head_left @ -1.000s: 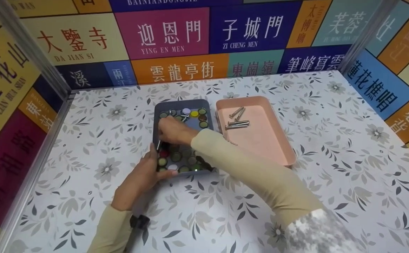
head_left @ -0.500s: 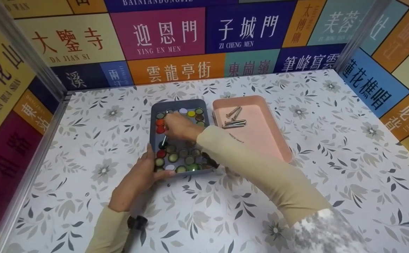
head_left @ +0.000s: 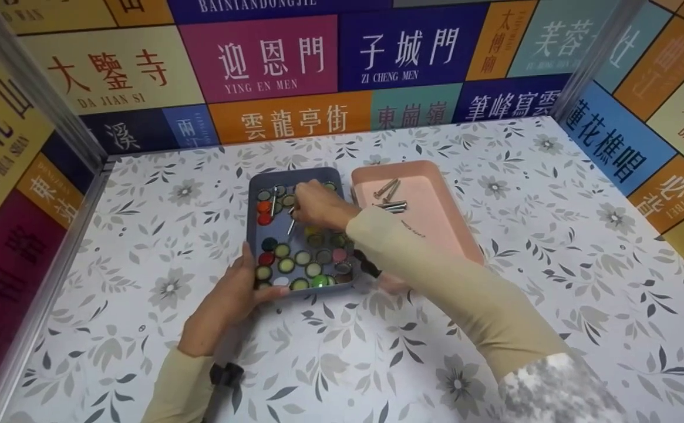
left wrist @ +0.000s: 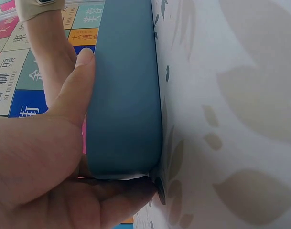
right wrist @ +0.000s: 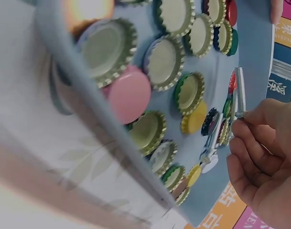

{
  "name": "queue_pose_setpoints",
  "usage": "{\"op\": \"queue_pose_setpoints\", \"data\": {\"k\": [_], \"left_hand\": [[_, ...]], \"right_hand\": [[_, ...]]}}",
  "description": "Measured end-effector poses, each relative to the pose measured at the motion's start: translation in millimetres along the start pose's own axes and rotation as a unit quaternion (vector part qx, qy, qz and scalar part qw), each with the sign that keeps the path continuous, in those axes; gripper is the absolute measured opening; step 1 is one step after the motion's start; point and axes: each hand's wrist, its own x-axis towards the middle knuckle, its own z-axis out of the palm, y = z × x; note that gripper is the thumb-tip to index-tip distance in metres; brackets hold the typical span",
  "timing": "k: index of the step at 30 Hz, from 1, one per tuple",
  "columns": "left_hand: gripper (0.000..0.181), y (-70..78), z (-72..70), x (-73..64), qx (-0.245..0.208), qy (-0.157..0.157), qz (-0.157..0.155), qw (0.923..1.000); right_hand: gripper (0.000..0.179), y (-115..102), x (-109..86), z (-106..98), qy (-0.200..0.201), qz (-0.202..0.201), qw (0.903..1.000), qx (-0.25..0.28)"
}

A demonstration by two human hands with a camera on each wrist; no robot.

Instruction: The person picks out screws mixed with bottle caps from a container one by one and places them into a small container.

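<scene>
In the head view, a blue-grey tray full of bottle caps lies on the table. My left hand grips its near left corner, thumb at the near rim and fingers along the left side. The left wrist view shows that thumb against the tray wall. Over the tray's far half, my right hand pinches a metal screw by its head end, shank pointing away from the fingertips. Another screw lies among the caps at the far left. The right hand hides some caps.
Close to the right of the blue-grey tray stands a pink tray with several screws inside. My right forearm crosses over its near left part. Printed panels wall the back and sides of the flower-patterned table.
My right hand has moved right across the tray with the screw in its fingers, uncovering red caps and another screw at the left. The left hand stays at the corner. The view shifts slightly.
</scene>
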Motion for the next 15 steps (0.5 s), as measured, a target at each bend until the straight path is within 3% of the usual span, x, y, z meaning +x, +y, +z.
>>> {"op": "queue_pose_setpoints", "data": {"k": [5,15], "left_hand": [[0.124,-1.0,0.9,0.5,-0.002,-0.003,-0.002,1.0000],[0.123,-2.7,1.3,2.0,-0.014,0.000,0.007,0.9999]], "right_hand": [[0.028,10.2,-6.3,-2.4,0.009,0.014,0.9998,0.006],[0.043,27.4,-15.1,-18.3,0.026,0.038,0.9989,0.012]]}}
